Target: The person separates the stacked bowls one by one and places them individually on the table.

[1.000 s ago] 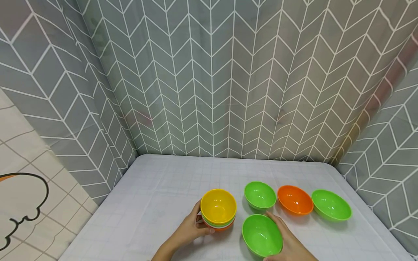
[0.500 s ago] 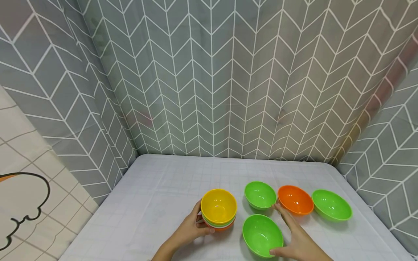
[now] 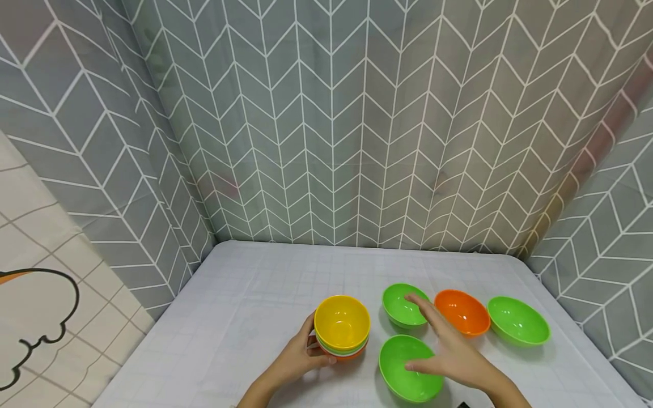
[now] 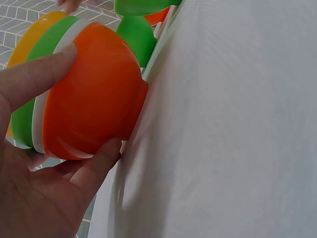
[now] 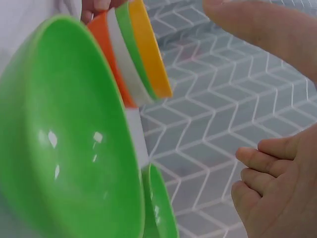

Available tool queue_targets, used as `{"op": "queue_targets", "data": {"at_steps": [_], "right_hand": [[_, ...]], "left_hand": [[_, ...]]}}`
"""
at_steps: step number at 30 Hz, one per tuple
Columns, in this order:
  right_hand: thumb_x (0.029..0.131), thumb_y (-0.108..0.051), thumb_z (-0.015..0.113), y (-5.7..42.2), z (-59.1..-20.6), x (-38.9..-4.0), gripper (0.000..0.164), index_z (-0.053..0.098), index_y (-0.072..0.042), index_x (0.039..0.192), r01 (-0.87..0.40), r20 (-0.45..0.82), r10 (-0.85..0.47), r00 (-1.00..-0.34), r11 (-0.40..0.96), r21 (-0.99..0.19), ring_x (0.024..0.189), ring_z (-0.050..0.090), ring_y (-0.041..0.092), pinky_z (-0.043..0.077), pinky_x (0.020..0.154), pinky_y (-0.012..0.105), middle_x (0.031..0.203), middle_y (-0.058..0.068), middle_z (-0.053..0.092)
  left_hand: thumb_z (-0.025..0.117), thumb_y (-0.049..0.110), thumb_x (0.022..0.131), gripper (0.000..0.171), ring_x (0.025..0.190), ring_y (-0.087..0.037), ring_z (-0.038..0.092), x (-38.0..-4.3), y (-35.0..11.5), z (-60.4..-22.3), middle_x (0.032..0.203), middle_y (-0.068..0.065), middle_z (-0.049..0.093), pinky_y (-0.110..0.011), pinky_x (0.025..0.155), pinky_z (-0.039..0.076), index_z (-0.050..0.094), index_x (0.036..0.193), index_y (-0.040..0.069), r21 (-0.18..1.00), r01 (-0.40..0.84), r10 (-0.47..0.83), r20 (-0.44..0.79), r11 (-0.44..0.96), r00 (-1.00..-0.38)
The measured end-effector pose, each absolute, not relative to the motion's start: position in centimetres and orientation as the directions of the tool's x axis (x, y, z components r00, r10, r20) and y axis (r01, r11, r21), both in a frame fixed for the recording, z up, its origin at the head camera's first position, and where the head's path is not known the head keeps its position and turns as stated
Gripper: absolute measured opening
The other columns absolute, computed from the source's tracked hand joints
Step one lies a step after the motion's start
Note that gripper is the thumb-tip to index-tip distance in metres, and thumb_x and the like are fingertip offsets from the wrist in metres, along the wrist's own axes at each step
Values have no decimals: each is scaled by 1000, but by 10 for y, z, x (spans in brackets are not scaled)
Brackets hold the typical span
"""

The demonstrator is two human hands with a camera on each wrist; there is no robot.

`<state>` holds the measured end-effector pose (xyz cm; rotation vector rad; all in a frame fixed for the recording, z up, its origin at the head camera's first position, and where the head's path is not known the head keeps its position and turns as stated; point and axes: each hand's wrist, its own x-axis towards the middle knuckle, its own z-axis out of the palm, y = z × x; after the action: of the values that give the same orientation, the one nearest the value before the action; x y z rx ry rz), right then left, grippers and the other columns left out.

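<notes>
1. The right hand (image 3: 451, 351) is off the nearer green bowl (image 3: 405, 385), whose rim it gripped a second ago; it now hangs apart from it, fingers and thumb spread.
2. Its thumb, earlier at the bowl's near edge, now sits over that bowl's inside.
3. Its fingertips reach farther forward, overlapping the farther green bowl (image 3: 399, 310).
4. Beside its wrist, a small dark piece (image 3: 463, 405) comes into sight.

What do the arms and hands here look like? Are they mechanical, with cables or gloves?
They're human: a left hand and a right hand, both ungloved. No sleeve shows on the visible part of either arm, and I see no rings, cables or markings. A small dark piece beside the right wrist is too cropped to identify.
</notes>
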<state>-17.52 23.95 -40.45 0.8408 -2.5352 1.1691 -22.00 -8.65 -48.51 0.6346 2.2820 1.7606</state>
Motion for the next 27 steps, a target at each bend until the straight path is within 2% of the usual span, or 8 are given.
{"op": "queue_targets", "data": {"at_steps": [4, 7, 11, 13, 16, 21, 27], "right_hand": [[67, -40, 88, 222, -396, -185, 109, 23, -23, 153, -599, 400, -449, -799, 543, -588, 138, 33, 23, 35, 107, 44, 153, -1, 32], [65, -48, 87, 208, -391, -192, 111, 22, -27, 153, -590, 363, -473, -803, 543, -597, 138, 33, 25, 36, 103, 59, 153, -1, 32], [64, -57, 83, 192, -387, -200, 113, 20, -30, 153, -580, 312, -510, -801, 537, -612, 140, 28, 23, 32, 108, 56, 154, -5, 29], [64, -58, 83, 184, -385, -204, 113, 21, -26, 153, -597, 305, -541, -784, 521, -610, 141, 27, 24, 31, 108, 55, 155, -4, 28], [63, -52, 86, 175, -384, -210, 113, 24, -23, 152, -606, 285, -576, -766, 500, -619, 141, 26, 24, 29, 109, 55, 155, -3, 27], [62, -38, 91, 165, -387, -220, 112, 27, -14, 151, -608, 256, -608, -751, 487, -627, 141, 27, 28, 30, 109, 56, 154, 7, 30], [63, -40, 90, 160, -395, -229, 114, 26, -5, 150, -595, 216, -631, -745, 484, -641, 138, 31, 32, 32, 107, 56, 153, 14, 29]], "left_hand": [[82, 24, 80, 102, 124, -36, 49, -220, -87, -485, 152, -19, 29, -40, 100, 46, 13, 155, 11, 958, 220, 453, 115, 185, -884], [81, 25, 80, 102, 124, -36, 49, -220, -87, -485, 152, -20, 30, -38, 99, 47, 13, 155, 11, 957, 227, 459, 122, 180, -880], [81, 27, 80, 101, 124, -36, 50, -220, -87, -485, 152, -19, 31, -40, 99, 47, 13, 155, 10, 953, 238, 459, 130, 187, -879], [80, 27, 81, 101, 123, -36, 50, -220, -87, -484, 152, -20, 30, -40, 98, 48, 13, 155, 10, 953, 243, 464, 136, 181, -875], [80, 25, 82, 100, 123, -36, 51, -219, -86, -483, 152, -21, 30, -37, 97, 49, 12, 155, 10, 955, 248, 471, 145, 164, -870], [80, 25, 81, 100, 122, -37, 51, -219, -86, -484, 151, -22, 30, -38, 97, 49, 13, 155, 10, 954, 258, 472, 158, 156, -867], [80, 26, 81, 100, 122, -36, 51, -220, -87, -485, 152, -20, 31, -38, 98, 48, 15, 155, 12, 946, 263, 464, 151, 188, -873]]}}
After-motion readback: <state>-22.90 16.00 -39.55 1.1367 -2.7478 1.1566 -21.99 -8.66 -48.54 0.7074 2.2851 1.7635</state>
